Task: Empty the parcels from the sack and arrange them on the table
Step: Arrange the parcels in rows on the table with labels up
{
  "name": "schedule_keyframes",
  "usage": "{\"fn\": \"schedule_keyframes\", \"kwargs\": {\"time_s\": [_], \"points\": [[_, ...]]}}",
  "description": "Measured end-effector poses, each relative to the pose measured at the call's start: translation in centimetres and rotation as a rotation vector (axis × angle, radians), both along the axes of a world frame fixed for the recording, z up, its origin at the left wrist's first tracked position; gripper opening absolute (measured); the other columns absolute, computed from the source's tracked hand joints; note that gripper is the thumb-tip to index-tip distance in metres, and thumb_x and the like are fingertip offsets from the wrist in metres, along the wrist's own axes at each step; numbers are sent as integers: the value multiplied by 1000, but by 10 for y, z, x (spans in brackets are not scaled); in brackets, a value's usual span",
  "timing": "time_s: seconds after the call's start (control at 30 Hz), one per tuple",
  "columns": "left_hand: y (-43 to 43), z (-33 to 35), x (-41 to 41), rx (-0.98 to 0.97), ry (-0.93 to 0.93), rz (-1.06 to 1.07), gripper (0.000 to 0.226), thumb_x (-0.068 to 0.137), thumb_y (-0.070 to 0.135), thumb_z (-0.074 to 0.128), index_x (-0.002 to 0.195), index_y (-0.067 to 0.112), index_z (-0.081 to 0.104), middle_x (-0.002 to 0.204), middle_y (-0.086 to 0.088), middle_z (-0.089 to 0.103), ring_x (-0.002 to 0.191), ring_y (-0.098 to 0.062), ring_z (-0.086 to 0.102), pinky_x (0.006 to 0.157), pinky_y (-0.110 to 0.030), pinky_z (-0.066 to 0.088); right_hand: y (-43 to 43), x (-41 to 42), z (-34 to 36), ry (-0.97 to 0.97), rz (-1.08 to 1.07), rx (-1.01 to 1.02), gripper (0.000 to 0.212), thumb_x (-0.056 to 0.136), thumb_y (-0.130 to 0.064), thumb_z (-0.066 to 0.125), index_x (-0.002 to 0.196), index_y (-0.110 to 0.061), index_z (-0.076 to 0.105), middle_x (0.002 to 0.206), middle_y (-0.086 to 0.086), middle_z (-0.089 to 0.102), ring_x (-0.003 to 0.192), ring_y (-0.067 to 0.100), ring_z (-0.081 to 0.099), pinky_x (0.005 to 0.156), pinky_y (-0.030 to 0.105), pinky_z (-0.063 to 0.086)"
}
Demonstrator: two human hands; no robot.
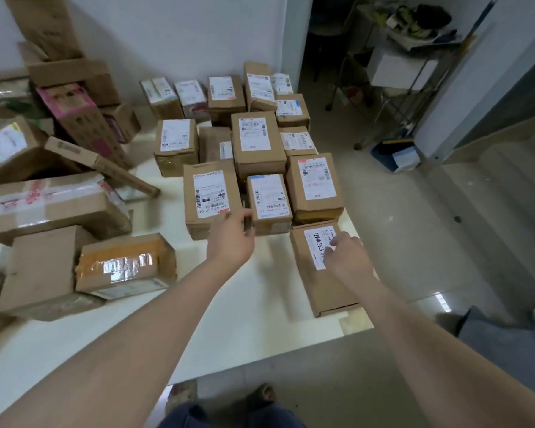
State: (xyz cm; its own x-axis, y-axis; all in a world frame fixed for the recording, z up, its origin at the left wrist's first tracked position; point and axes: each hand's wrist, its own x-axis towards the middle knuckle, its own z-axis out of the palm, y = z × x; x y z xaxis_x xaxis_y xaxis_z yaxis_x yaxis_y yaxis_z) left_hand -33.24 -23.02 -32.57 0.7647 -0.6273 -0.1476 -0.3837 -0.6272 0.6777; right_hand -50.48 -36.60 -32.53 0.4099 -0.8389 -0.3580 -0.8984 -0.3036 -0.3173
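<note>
Cardboard box (318, 291) is seemingly being arranged under the right hand (346, 254), fingers resting; left hand (232, 239) is touching the row (269, 202), grip unclear; next, nudging flush.

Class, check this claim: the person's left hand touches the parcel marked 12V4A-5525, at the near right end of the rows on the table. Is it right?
No. The head view shows the right hand touching the parcel marked 12V4A-5525, at the near right end of the rows on the table; the left hand reaches toward the boxes one row back.
</note>
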Motion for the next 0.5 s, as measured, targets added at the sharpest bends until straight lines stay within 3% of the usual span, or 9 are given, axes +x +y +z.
{"fn": "schedule_keyframes", "kwargs": {"time_s": [0.07,0.13,0.2,0.27,0.33,0.4,0.43,0.5], "points": [[25,10,21,-8,-112,82,45,87,6,53,127,26,58,131,-5,50,120,-27,43,101,-35,40,18,29,3,-157,131,82,26,95,-25,51,119,-20,58,111,-3,63,106,22,58,83,27,44],[56,18,46,69,-263,138,54,80,-2,54,125,27,58,127,-5,51,118,-27,40,100,-31,34,47,59,6,-226,328,151,26,94,-28,57,120,-22,59,102,-8,61,98,17,60,83,29,48],[91,24,72,208,-370,172,56,76,-3,56,124,28,56,128,-6,52,120,-28,40,99,-33,32,82,89,10,-256,473,218,40,91,-32,63,130,-27,52,114,-9,57,103,15,58,91,33,49],[128,26,95,391,-394,172,55,80,-1,55,126,28,52,130,-8,51,123,-29,39,103,-37,32,117,119,10,-260,598,234,64,88,-35,67,144,-28,38,137,-6,46,126,18,46,104,34,41],[165,28,111,541,-317,115,55,85,2,52,132,31,48,130,-9,52,123,-30,41,105,-40,33,150,149,9,-247,681,238,87,83,-35,73,153,-28,20,156,-2,24,143,26,22,114,37,27],[194,31,119,570,-217,-2,59,87,4,50,137,35,44,136,-7,51,123,-30,44,100,-40,39,178,174,7,-206,739,262,106,78,-34,78,155,-29,5,162,-5,1,148,29,7,118,40,18],[205,33,121,560,-207,-74,62,88,4,49,140,37,42,140,-4,48,124,-29,45,100,-38,41,189,185,4,-179,765,260,112,76,-33,80,155,-30,1,162,-6,-5,148,31,7,118,41,19],[219,35,123,510,-233,-160,67,87,2,46,142,40,40,143,0,46,125,-27,45,102,-38,40,205,198,-4,-131,798,207,112,74,-29,81,155,-29,3,159,-6,2,142,35,25,111,41,34]]}}
